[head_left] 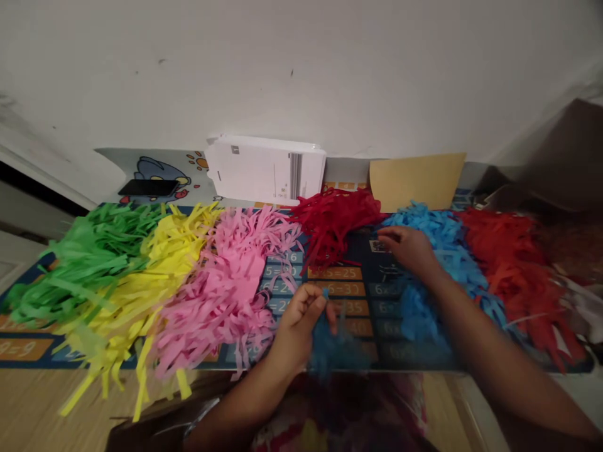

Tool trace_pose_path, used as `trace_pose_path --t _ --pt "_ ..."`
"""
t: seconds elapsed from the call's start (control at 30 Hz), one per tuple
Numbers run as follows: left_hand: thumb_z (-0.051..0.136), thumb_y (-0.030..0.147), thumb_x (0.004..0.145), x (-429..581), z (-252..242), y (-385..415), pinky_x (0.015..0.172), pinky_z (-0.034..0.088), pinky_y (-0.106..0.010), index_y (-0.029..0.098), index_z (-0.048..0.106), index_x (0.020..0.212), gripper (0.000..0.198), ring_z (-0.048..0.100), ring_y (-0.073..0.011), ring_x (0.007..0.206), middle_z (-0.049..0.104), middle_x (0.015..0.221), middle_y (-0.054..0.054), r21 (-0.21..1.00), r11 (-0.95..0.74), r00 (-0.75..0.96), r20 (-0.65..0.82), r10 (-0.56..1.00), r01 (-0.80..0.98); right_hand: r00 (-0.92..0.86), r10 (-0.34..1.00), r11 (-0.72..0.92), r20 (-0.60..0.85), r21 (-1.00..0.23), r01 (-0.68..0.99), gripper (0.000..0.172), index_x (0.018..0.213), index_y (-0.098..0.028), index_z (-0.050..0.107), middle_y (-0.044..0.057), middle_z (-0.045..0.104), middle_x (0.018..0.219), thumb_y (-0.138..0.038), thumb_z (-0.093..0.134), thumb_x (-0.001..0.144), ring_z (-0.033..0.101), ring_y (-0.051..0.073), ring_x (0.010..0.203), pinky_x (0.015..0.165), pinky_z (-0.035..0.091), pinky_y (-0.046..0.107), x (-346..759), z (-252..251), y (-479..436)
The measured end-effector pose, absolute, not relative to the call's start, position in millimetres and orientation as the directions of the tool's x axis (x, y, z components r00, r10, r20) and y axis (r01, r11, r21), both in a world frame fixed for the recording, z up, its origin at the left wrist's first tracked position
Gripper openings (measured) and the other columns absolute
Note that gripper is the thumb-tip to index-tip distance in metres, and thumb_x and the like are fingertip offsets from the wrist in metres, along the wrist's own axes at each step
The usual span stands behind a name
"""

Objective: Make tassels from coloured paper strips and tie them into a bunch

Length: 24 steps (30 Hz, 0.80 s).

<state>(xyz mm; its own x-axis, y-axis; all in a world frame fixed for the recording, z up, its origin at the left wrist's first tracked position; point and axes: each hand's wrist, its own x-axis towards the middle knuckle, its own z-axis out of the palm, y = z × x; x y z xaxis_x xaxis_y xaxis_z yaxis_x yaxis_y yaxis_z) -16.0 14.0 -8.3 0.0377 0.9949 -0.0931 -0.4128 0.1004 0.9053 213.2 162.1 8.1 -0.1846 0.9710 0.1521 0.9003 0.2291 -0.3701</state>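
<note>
Seated at a surface covered by a multiplication-table mat (348, 274), a person sorts fringed paper. The left hand (299, 317) is clenched around a bunch of blue strips (334, 348), held near the front edge just above the mat. The right hand (409, 250) rests with curled fingers on the near edge of the blue pile (443, 235), between a dark red pile (332, 220) and an orange-red pile (513, 257). Whether it pinches a strip cannot be told from here.

Pink (230, 282), yellow (155, 276) and green (89, 251) heaps lie in a row to the left, and white papers (264, 168) lean on the wall behind.

To do this well, the work seems to call for lifting blue strips by their uncut ends (thin paper tears easily) and for a firm, low grip on the bunch, so that no red strands come along.
</note>
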Motion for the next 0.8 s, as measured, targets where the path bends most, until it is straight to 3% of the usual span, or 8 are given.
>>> trace_pose_path --t 0.13,0.27,0.43,0.53,0.63,0.73,0.8 --pt "0.068 0.056 0.082 -13 -13 19 0.048 0.039 -0.02 0.021 0.049 0.082 0.04 0.037 -0.0059 0.043 0.044 0.054 0.01 0.867 0.155 0.048 -0.151 0.987 -0.473 -0.319 0.946 0.325 0.062 -0.185 0.927 0.021 0.096 -0.016 0.075 0.012 0.074 0.103 -0.015 0.057 0.086 0.066 0.023 0.096 0.084 0.049 0.032 217 -8 210" --pt "0.068 0.055 0.082 -12 -14 22 0.047 0.035 -0.019 0.019 0.052 0.083 0.039 0.043 -0.0064 0.047 0.052 0.059 0.007 0.915 0.13 0.042 -0.124 0.991 -0.381 -0.357 0.934 0.356 0.003 -0.059 0.932 0.024 0.093 -0.012 0.075 0.017 0.072 0.098 -0.012 0.051 0.089 0.068 0.024 0.09 0.078 0.048 0.032 200 -20 209" --pt "0.069 0.049 0.081 -13 -14 25 0.052 0.038 -0.022 0.017 0.058 0.082 0.033 0.051 -0.0087 0.055 0.06 0.069 0.003 0.958 0.098 0.03 -0.093 0.995 -0.27 -0.299 0.954 0.299 -0.003 -0.061 0.952 0.029 0.096 -0.004 0.072 0.027 0.07 0.095 -0.005 0.046 0.084 0.069 0.032 0.086 0.073 0.049 0.039 195 -14 209" --pt "0.066 0.046 0.083 -14 -13 24 0.053 0.037 -0.022 0.017 0.06 0.082 0.03 0.049 -0.0083 0.053 0.061 0.068 0.002 0.968 0.095 0.015 -0.094 0.995 -0.233 -0.294 0.956 0.294 0.023 -0.117 0.949 0.029 0.095 -0.006 0.073 0.024 0.072 0.095 -0.005 0.045 0.084 0.069 0.031 0.089 0.076 0.05 0.038 197 1 193" --pt "0.064 0.043 0.085 -14 -12 21 0.055 0.037 -0.022 0.016 0.062 0.08 0.028 0.048 -0.008 0.053 0.061 0.067 0.002 0.983 0.066 -0.011 -0.069 0.998 -0.169 -0.342 0.936 0.349 0.079 -0.307 0.885 0.025 0.099 -0.017 0.072 0.009 0.075 0.092 -0.017 0.049 0.09 0.069 0.022 0.086 0.077 0.052 0.031 196 14 144" --pt "0.064 0.042 0.086 -9 -13 21 0.055 0.036 -0.022 0.016 0.062 0.081 0.027 0.047 -0.0083 0.053 0.06 0.066 0.002 0.985 0.06 0.007 -0.059 0.998 -0.159 -0.287 0.941 0.316 0.178 -0.764 0.562 0.018 0.09 -0.022 0.073 0.004 0.074 0.091 -0.036 0.063 0.085 0.069 0.02 0.081 0.073 0.054 0.029 188 14 85" --pt "0.062 0.042 0.087 -3 -16 22 0.055 0.037 -0.022 0.016 0.062 0.082 0.026 0.048 -0.0086 0.055 0.06 0.067 0.002 0.984 0.067 0.037 -0.062 0.997 -0.167 -0.181 0.974 0.193 0.136 -0.916 0.352 0.018 0.085 -0.023 0.074 0.004 0.074 0.089 -0.039 0.07 0.078 0.069 0.02 0.079 0.07 0.055 0.03 181 6 56"
